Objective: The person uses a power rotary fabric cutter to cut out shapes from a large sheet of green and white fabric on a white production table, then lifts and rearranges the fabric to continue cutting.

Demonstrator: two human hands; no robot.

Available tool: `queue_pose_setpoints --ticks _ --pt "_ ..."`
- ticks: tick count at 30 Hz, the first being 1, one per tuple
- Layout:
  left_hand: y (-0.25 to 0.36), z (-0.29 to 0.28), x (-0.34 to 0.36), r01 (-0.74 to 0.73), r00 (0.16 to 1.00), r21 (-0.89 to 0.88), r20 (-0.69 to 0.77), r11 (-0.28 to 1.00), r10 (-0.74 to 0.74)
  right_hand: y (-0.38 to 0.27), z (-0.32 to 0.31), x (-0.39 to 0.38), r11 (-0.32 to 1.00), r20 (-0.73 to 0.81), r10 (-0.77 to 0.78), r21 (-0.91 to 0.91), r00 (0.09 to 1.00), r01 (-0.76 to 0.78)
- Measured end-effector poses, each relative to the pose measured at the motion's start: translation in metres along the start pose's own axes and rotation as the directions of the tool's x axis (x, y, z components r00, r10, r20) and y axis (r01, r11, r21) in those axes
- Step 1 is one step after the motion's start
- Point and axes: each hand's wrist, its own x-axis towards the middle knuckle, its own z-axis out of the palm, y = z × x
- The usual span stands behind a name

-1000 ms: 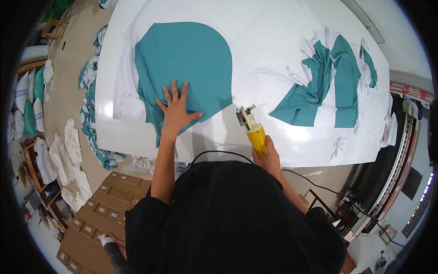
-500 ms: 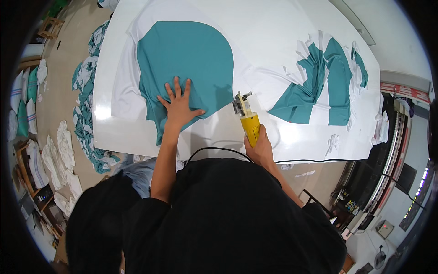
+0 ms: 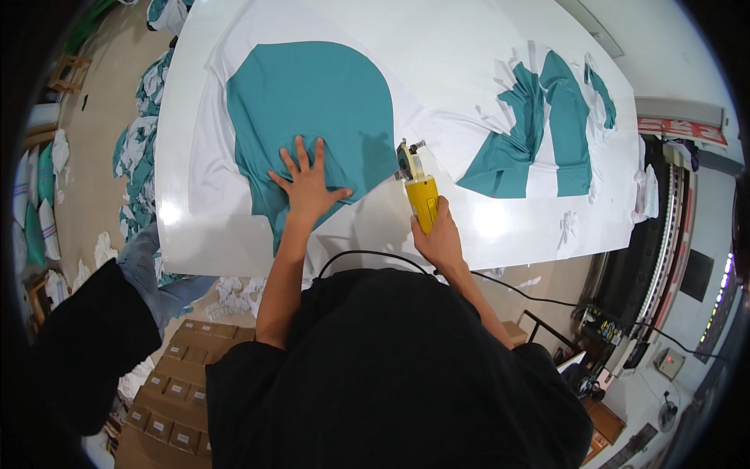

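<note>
My left hand [image 3: 311, 187] lies flat with fingers spread on a teal fabric piece [image 3: 312, 86], pressing small wrinkles into it. White fabric [image 3: 209, 160] borders the teal along its left and upper sides. In my right hand [image 3: 440, 238] is a yellow hand-held electric fabric cutter [image 3: 423, 202]. Its round cutting head stands at the right lower edge of the teal piece, beside a strip of white cloth. Whether the blade touches the fabric is hard to tell. A black cord [image 3: 375, 252] curves in front of my body.
Crumpled teal-and-white cloth [image 3: 570, 141] lies on the right of the white table [image 3: 476, 78]. Cloth scraps [image 3: 141, 148] heap along its left side. Another person in a black top and jeans [image 3: 137, 266] is at left, near stacked brown boxes [image 3: 176, 391]. Machinery [image 3: 648, 234] stands at right.
The other person has moved left, uncovering the brown boxes. The view has shifted slightly. My left hand stays on the teal fabric, and the cutter remains near the same edge.
</note>
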Motion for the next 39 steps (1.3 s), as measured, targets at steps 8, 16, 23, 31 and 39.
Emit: queue_pose_setpoints --ticks 8,16,23,31,39 --pt "-0.003 0.002 0.0 -0.012 1.0 0.028 0.006 1.0 0.012 -0.026 0.001 0.036 1.0 -0.05 -0.022 -0.009 0.999 0.022" --pt "0.003 -0.012 -0.004 -0.006 0.999 -0.019 0.039 1.0 0.007 -0.041 -0.003 0.08 0.996 -0.102 -0.086 -0.016 0.991 0.085" --pt "0.003 -0.014 -0.006 0.003 0.999 -0.046 0.038 0.999 -0.001 -0.041 -0.016 0.122 0.993 -0.062 -0.105 -0.051 0.993 0.102" --pt "0.003 -0.007 -0.004 0.014 1.0 -0.033 0.02 0.999 -0.014 -0.043 -0.037 0.17 0.973 0.014 -0.215 -0.088 0.977 0.215" --pt "0.003 -0.007 -0.006 0.046 0.999 -0.025 0.026 0.999 -0.045 -0.045 -0.052 0.221 0.924 0.104 -0.338 -0.155 0.935 0.351"
